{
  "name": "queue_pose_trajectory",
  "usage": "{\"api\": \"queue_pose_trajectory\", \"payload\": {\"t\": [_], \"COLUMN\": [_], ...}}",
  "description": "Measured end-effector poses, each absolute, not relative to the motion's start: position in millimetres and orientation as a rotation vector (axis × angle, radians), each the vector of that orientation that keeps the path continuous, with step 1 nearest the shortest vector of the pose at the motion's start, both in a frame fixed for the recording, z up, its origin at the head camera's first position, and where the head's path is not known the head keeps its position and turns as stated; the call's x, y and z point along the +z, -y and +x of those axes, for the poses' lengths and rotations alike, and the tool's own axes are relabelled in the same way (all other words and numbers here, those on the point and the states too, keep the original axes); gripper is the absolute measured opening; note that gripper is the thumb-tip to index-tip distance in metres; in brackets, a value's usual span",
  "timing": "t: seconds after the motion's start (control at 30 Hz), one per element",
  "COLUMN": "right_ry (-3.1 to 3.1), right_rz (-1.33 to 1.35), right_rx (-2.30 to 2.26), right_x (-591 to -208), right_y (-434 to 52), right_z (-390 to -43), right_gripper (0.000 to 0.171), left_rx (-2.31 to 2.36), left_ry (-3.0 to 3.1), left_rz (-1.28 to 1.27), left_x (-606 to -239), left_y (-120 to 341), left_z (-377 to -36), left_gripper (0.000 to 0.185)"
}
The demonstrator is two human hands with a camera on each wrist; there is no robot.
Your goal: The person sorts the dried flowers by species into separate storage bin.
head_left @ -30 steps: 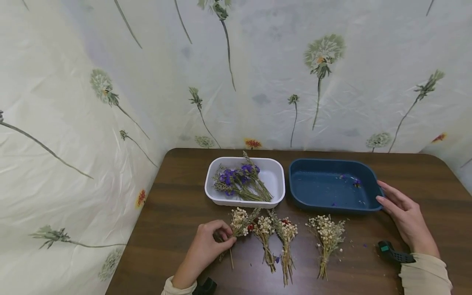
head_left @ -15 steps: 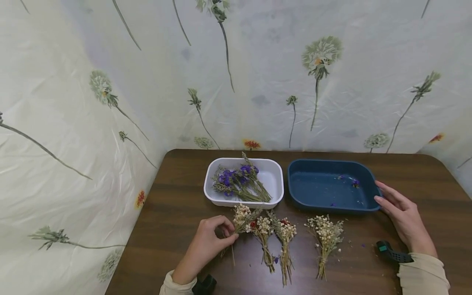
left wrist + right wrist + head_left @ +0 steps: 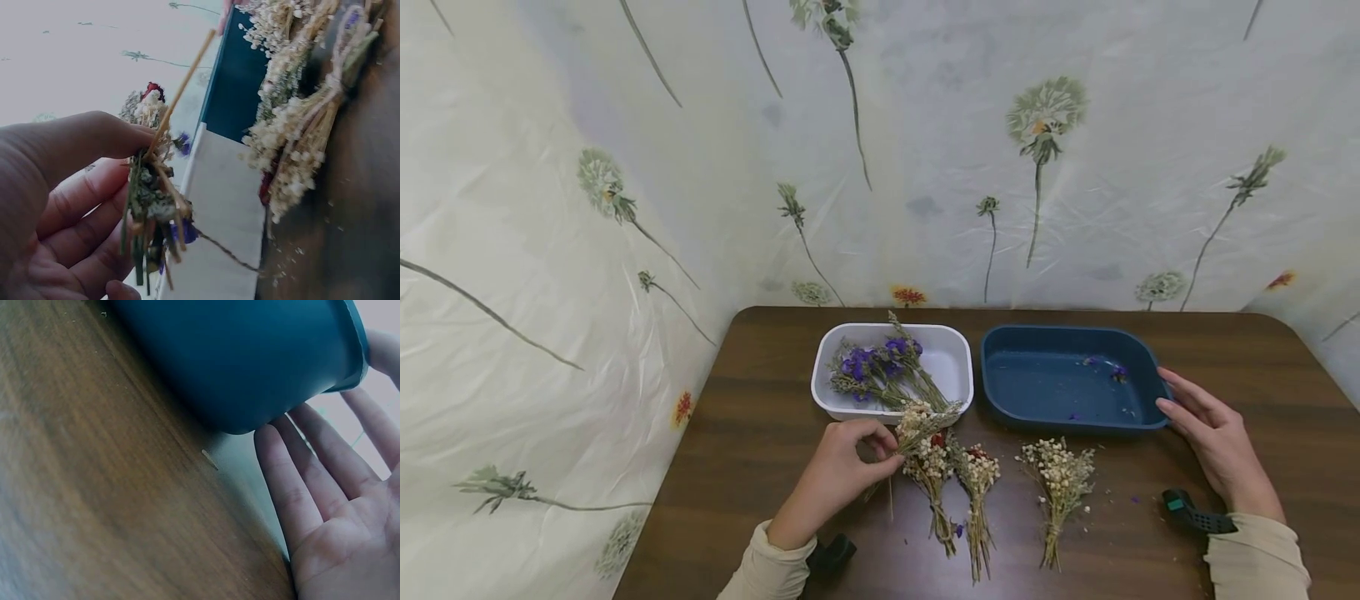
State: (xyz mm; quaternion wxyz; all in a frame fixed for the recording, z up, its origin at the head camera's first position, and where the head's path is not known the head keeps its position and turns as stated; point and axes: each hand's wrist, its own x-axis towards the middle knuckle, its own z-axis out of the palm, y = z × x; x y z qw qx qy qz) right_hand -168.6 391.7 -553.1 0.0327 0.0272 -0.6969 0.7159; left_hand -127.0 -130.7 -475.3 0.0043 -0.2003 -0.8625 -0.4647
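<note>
My left hand [image 3: 848,468] pinches a small dried flower bunch [image 3: 919,427] between thumb and fingers, its pale blooms pointing right. This bunch overlaps the near rim of a white tray [image 3: 946,360] in the head view; whether they touch, I cannot tell. Up close in the left wrist view, the bunch's cut stems [image 3: 156,212] face the camera. Purple flower bunches [image 3: 880,367] lie inside the white tray. My right hand [image 3: 1219,443] touches the right end of a blue tray [image 3: 1045,385], its fingers [image 3: 284,469] fairly straight along the outer wall.
Three tied bunches lie on the brown table in front of the trays: a left one [image 3: 934,492], a middle one [image 3: 978,521] and a right one [image 3: 1057,500]. Loose purple petals [image 3: 1117,373] lie in the blue tray. Flower-printed sheeting [image 3: 925,167] hangs behind.
My left hand has moved right and a little away from me with its bunch, which now overlaps the white tray's near rim. My right hand stays at the blue tray.
</note>
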Motion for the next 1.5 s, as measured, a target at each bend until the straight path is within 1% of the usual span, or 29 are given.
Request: {"api": "queue_pose_trajectory", "payload": {"t": [0.47, 0.7, 1.33, 1.5], "right_ry": [2.192, 2.201, 2.196, 2.186], "right_rz": [0.07, 0.067, 0.1, 0.105], "right_rx": [2.156, 2.147, 2.152, 2.153], "right_x": [-553, -554, -555, -554], "right_y": [-392, -394, -393, -393], "right_z": [-169, -168, -168, -168], "right_gripper": [0.055, 0.055, 0.054, 0.054], "left_rx": [-1.528, -1.518, -1.547, -1.55], "left_ry": [2.662, 2.671, 2.712, 2.729], "left_rz": [-0.716, -0.692, -0.743, -0.806], "left_x": [-464, -459, -450, -449], "left_y": [101, 84, 35, 21], "left_z": [-157, -170, -218, -228], "left_gripper": [0.004, 0.005, 0.006, 0.006]}}
